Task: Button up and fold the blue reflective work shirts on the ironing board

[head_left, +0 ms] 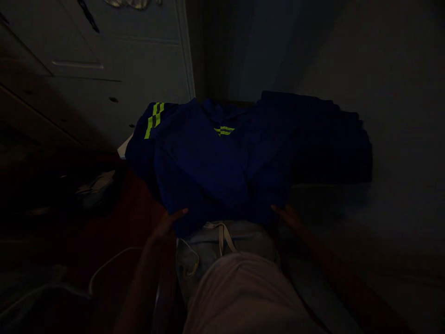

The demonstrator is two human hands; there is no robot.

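The scene is very dark. A dark blue garment (222, 157) with neon yellow stripes lies spread out in front of me. My left hand (168, 224) rests on its lower left edge, thumb out and fingers tucked under or on the cloth. My right hand (290, 217) touches the lower right edge, fingers extended toward the fabric. Whether either hand grips the cloth is hard to make out in the dim light.
White cabinet doors (121, 69) stand at the upper left. A pale wall (382, 93) fills the right. Light shorts with a drawstring (222, 236) show below. Red floor or fabric (114, 222), a white cord (107, 264) and dim clutter lie left.
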